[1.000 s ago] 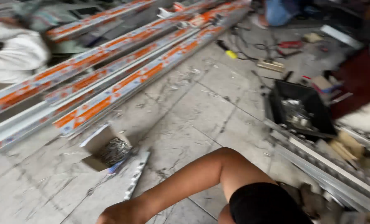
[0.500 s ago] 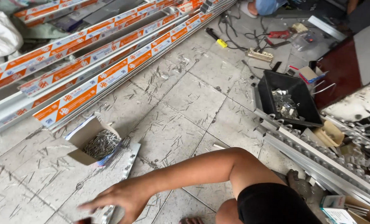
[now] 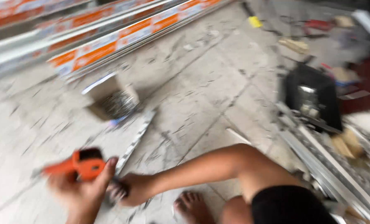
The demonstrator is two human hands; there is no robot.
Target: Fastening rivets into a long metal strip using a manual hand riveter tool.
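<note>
the orange tool [image 3: 79, 165] sits low at about eight o'clock in the head view, blurred, gripped in the left hand [image 3: 82, 191] with the thumb up along its body and the fingers wrapped around it. the right hand [image 3: 133, 190] lies just beside it on the tiled floor [image 3: 201, 87], resting on the near end of a thin metal strip [image 3: 136, 135]; its fingers are too smeared to tell whether they pinch or press flat. the strip runs up toward eleven o'clock to an open cardboard box of screws [image 3: 112, 99]. long orange-and-white rails [image 3: 122, 35] lie at twelve o'clock. a black tray [image 3: 311, 97] sits at three o'clock beside metal tracks [image 3: 330, 166]. a bare foot [image 3: 192, 207] shows at six.
</note>
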